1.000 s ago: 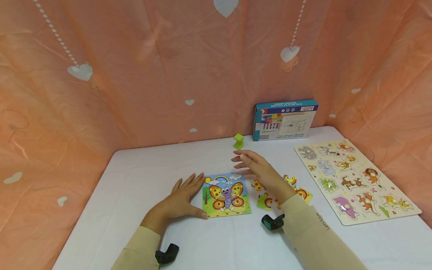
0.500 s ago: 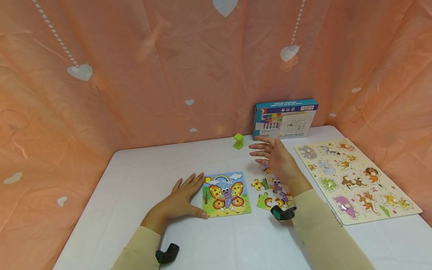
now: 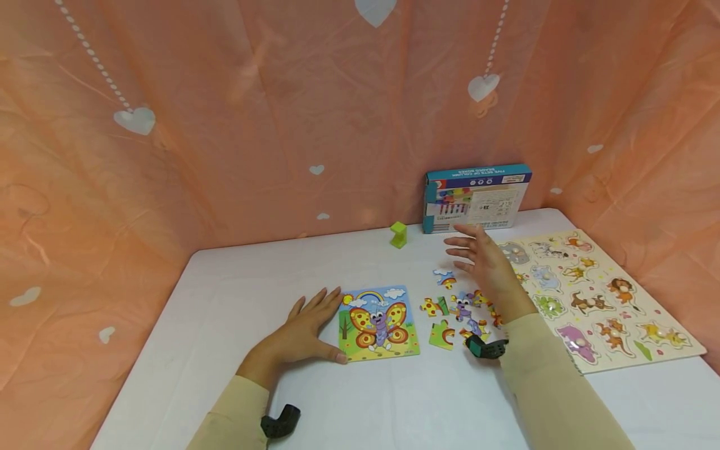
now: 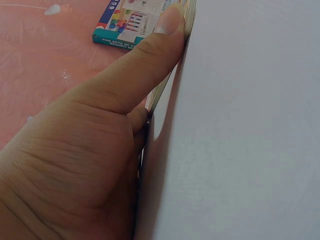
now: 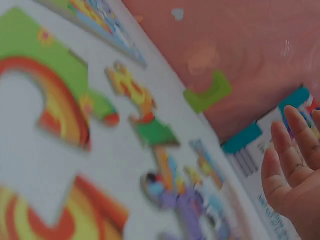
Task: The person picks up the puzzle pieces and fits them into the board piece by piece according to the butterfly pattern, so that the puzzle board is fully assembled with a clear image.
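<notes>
A square butterfly puzzle board (image 3: 379, 324) lies on the white table in the head view. My left hand (image 3: 306, 331) rests at its left side, fingers spread, thumb at the lower left corner and fingertips near the upper left. In the left wrist view the thumb (image 4: 145, 62) touches the board's edge. Several loose jigsaw pieces (image 3: 441, 335) lie to the right of the board, some in an overlapping cluster. Above and behind them hovers my right hand (image 3: 486, 262), fingers extended and holding nothing. The right wrist view has that hand (image 5: 295, 170) apart from the pieces (image 5: 155, 131).
A cream animal peg puzzle board (image 3: 596, 300) lies at the right, partly behind the right forearm. At the back stands a blue and white box (image 3: 477, 200). A small green bracket-shaped block (image 3: 398, 235) sits left of the box. An orange curtain (image 3: 281, 125) hangs behind.
My right hand has moved right, from near the puzzle board's upper right corner to over the loose pieces' far side, uncovering more of them. The left hand has kept its place.
</notes>
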The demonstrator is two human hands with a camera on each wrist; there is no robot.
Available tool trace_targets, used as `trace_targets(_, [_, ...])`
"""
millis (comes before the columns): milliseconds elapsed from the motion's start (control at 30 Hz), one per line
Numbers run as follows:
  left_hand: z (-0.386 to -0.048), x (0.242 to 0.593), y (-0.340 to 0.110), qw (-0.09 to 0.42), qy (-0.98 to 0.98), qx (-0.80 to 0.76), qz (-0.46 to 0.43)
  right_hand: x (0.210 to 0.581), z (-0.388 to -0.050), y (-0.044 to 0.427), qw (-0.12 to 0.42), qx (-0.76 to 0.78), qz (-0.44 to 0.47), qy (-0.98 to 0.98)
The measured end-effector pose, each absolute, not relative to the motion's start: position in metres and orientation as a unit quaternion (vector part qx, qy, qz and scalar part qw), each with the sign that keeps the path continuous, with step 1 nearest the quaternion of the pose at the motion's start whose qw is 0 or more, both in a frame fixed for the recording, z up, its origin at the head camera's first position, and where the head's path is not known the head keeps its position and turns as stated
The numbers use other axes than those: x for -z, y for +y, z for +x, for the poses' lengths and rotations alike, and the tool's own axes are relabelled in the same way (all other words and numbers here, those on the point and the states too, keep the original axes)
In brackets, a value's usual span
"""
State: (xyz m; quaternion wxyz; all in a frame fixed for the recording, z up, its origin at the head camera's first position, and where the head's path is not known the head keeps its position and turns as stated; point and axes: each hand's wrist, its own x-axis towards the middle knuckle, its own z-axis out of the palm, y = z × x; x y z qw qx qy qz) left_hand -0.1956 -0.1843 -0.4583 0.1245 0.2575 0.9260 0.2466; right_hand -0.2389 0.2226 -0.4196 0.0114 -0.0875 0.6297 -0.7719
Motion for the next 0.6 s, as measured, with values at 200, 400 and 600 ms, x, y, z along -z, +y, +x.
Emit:
trace_targets(200, [-0.195,0.459,-0.184,0.122,0.926,-0.248,0.257,0.434,-0.244,0.232,0.024,0.714,-0.05,0.698])
trace_targets(400, [-0.195,0.458,-0.184,0.122,0.926,-0.249,0.256,0.444,-0.246,0.236,0.062,0.626,-0.049,0.776])
trace_targets(600, [-0.195,0.456,-0.183,0.127,0.925,-0.252,0.253,0.45,-0.249,0.233,0.086,0.518,-0.08,0.847])
